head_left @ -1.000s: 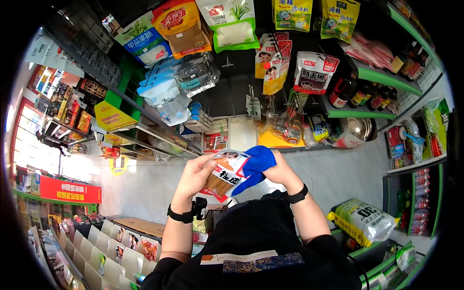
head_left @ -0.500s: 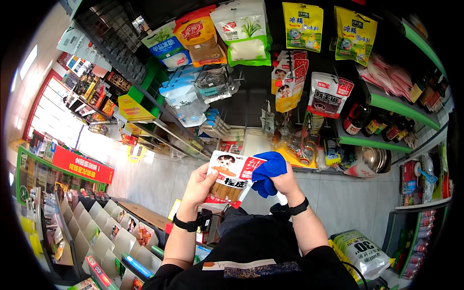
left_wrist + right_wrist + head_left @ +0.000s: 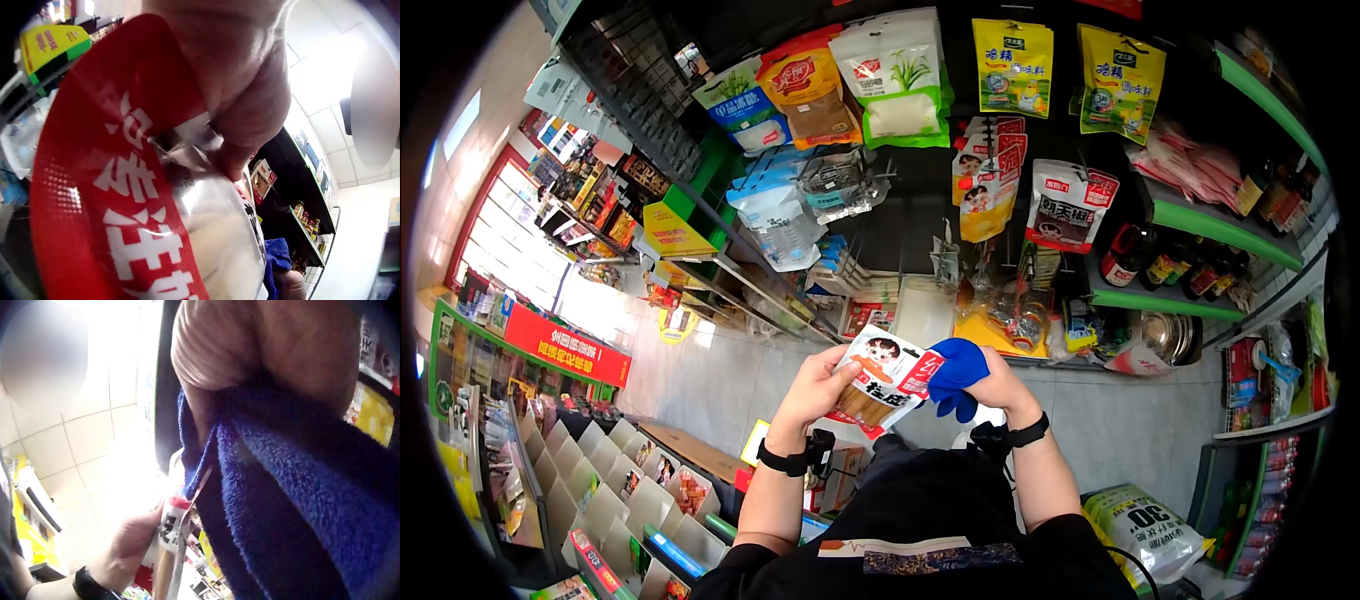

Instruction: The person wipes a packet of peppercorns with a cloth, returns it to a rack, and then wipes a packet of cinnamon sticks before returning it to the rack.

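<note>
Held in front of the chest is a red and white pouch with a cartoon face, a clear window and brown sticks inside. My left hand pinches its left side, thumb on the printed front; the left wrist view shows the red bottom band up close. A blue cloth is bunched in my right hand and lies against the pouch's right edge. In the right wrist view, folds of the fuzzy cloth hang from under the fingers and hide most of them.
Ahead hangs a dark rack with sugar bags, yellow seasoning pouches and a chilli pouch. Dark sauce bottles stand on a green-edged shelf at right. Divided bins are at lower left, a large plastic-wrapped pack at lower right.
The pouch has turned from leaning to facing upward, then tilted slightly clockwise. The cloth has shifted and bunched along its right edge. The head view has swung, moving the shelves in frame.
</note>
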A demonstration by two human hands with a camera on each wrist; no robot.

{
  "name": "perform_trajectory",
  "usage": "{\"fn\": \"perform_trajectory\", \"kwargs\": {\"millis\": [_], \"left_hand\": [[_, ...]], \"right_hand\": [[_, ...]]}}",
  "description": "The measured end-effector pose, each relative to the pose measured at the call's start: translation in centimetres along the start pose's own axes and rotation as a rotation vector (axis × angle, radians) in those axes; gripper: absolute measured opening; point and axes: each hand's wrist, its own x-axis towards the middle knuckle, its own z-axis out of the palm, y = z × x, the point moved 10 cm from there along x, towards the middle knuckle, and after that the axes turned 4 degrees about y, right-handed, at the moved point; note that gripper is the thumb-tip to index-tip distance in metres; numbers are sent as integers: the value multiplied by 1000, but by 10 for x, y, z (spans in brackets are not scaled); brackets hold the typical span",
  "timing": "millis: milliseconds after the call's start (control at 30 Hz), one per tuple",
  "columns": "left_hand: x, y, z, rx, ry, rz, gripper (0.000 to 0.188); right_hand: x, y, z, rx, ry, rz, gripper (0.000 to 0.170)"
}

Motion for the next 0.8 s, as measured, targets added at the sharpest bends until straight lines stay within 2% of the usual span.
{"fn": "perform_trajectory", "kwargs": {"millis": [67, 100, 167, 200, 233, 267, 300, 400, 433, 533, 567, 600, 700, 800], "left_hand": [[1, 4, 3, 106, -36, 10, 23], [1, 7, 8, 154, -72, -50, 22], [-2, 20, 17, 249, -137, -168, 21], [1, 27, 25, 316, -181, -73, 20], [3, 33, 35, 382, -222, 21, 19], [3, 39, 45, 448, -261, 114, 18], [4, 42, 49, 446, -240, 93, 15], [4, 50, 67, 460, -260, 326, 14], [2, 53, 74, 422, -303, 252, 14], [9, 38, 63, 438, -281, 191, 15], [9, 34, 53, 373, -225, 112, 16], [12, 36, 43, 269, -134, 193, 18], [18, 12, 17, 55, -46, -11, 23], [21, 4, 10, -36, -29, -12, 24]], "right_hand": [[-1, -6, -4, -107, -16, -39, 24], [0, -15, -5, -133, -2, -153, 22], [2, -19, 0, -287, -54, -72, 21], [4, -21, 3, -365, -82, -33, 20], [5, -34, 5, -505, -35, -170, 23], [8, -34, 3, -531, 2, -156, 25], [9, -40, 2, -548, 30, -176, 25], [11, -45, 0, -555, 94, -209, 24], [11, -44, 0, -551, 111, -215, 24], [9, -42, -2, -478, 146, -263, 24], [9, -38, -2, -436, 147, -234, 23], [8, -34, -2, -393, 149, -206, 23], [6, -25, -4, -274, 162, -169, 21], [5, -17, -8, -111, 183, -140, 18]]}}
